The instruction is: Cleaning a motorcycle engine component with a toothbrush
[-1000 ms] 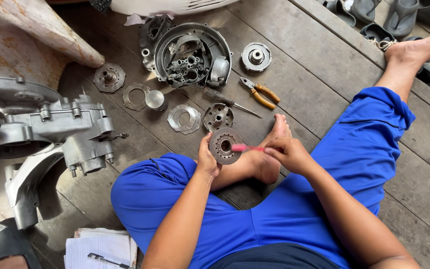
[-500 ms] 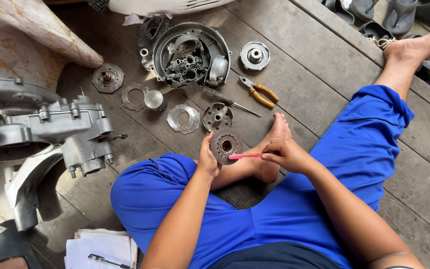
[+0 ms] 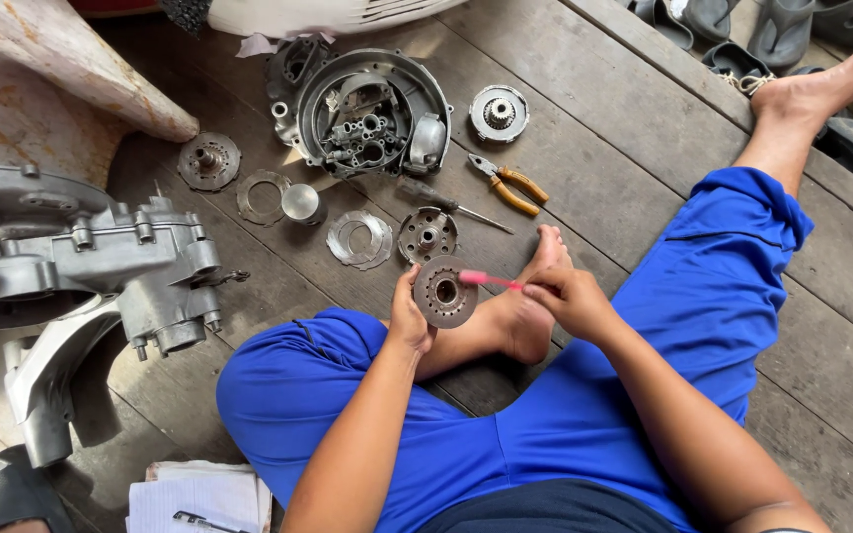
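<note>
the round metal disc [image 3: 444, 292] with a hole in its middle is held up on edge above the person's bare foot [image 3: 525, 316], its flat face turned toward the camera and tipped a little to the right. the left hand [image 3: 409, 318] is closed on it, thumb on the near rim and fingers behind, so the disc sits at the fingertips rather than in the palm. the pink brush [image 3: 491, 281] lies almost level, its long axis running left to right, the head end pointing left and touching the disc's upper right rim. the right hand [image 3: 570, 299] is curled shut around the handle end, pinching it between thumb and fingers just beside the foot.

on the wooden floor [image 3: 584, 128] just beyond the disc lie a second toothed disc [image 3: 427, 235], a thin ring plate [image 3: 359, 240], a screwdriver [image 3: 451, 204] and orange-handled pliers [image 3: 507, 186]. a round engine cover [image 3: 372, 114] sits farther off, and a large grey engine case [image 3: 81, 262] lies well to the left.
</note>
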